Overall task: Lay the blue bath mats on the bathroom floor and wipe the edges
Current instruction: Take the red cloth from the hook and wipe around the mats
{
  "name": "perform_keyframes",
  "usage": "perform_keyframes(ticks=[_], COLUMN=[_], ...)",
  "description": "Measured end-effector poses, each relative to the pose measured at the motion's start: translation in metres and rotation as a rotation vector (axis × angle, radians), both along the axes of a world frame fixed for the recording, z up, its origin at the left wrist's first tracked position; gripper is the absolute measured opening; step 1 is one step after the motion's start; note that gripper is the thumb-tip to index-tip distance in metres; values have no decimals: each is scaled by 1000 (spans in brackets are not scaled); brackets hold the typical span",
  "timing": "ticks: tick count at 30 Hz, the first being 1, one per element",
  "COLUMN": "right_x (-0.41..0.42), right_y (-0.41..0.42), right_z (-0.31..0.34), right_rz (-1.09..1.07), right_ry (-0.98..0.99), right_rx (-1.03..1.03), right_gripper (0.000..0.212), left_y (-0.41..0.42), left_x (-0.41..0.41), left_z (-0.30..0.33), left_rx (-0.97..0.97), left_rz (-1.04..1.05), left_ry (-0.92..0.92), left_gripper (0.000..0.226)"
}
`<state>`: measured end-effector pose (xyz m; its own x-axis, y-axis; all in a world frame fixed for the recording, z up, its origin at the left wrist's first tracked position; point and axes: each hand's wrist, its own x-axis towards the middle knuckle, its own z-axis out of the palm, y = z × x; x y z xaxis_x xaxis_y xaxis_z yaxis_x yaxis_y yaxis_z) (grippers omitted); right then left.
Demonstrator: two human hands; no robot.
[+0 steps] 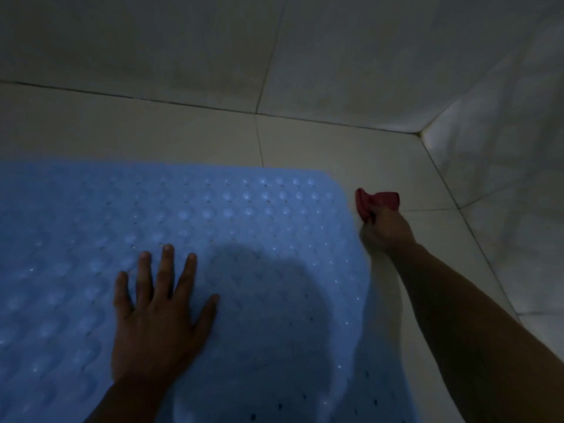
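A: Where are you at w/ the mats?

B: One blue bath mat (pixel 213 239) is down flat on the bathroom floor (pixel 305 141), its far right corner pointing at the corner where the two walls meet. I only see one mat from here; can't tell abt any others. So I'd say laying is done for this one and I'm on the wiping step.

A: Hands?

B: My left hand (pixel 155 319) is palm-down on the mat, near its middle, fingers (pixel 168 261) straight and spread, thumb out to the right, pressing it flat, holding nothing. My right hand (pixel 384 227) sits just beside the mat's right edge, close to that far corner, fingers curled tight round a bunched red cloth (pixel 378 201). The cloth pokes out past my knuckles and looks to touch the floor right by the edge, but it's dim, so not 100% sure.

A: Next move?

B: Prob drag the cloth along the right edge, keeping it tight to the rim where mat meets tile. Left hand should keep weight on the mat so it doesn't slide or lift. Then the far edge by the wall. The mat's bumpy and full of small holes, so I reckon the cloth could snag if I ride up onto it; better to stay low on the floor side.
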<state>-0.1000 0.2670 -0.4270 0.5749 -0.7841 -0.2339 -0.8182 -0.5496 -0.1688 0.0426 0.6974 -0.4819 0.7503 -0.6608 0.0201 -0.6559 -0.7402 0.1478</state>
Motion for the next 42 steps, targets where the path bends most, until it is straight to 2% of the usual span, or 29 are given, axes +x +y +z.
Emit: perform_keyframes(ticks=[3,7,18,25,28,30,32,34,36,40,42], right_x=[-30,-54,-122,-181,-202,-215,-225,-228,-230,-249,-267], right_y=[23,44,111,132,138,141,142,142,142,160,173], right_z=[-26,-33,-28,-28,-19,-4,6,14,17,26,32], right_rz=[15,45,28,65,180,215,250,262,243,118,78], right_ry=[-167,-281,-325,-234,-139,-46,45,130,165,163,171], right_rx=[-40,-51,-8,64,113,142,179,202,219,273,276], right_gripper=[68,69,64,68,74,70,66,61,61,71,64], left_y=[0,-2,-1,-1,-4,-9,-13,-7,9,60,85], left_x=[-2,-1,-3,-1,5,3,-14,-52,-104,-215,-258], left_z=[1,1,-5,-13,-13,3,21,33,36,36,32], left_rx=[9,21,-28,-21,38,106,79,-40,-155,-174,-103], left_rz=[9,21,32,33,31,35,53,76,53,-157,-305], left_ry=[-3,4,20,16,101,175,173,173,213,199,163], left_gripper=[79,80,81,84,87,86,79,72,77,76,75])
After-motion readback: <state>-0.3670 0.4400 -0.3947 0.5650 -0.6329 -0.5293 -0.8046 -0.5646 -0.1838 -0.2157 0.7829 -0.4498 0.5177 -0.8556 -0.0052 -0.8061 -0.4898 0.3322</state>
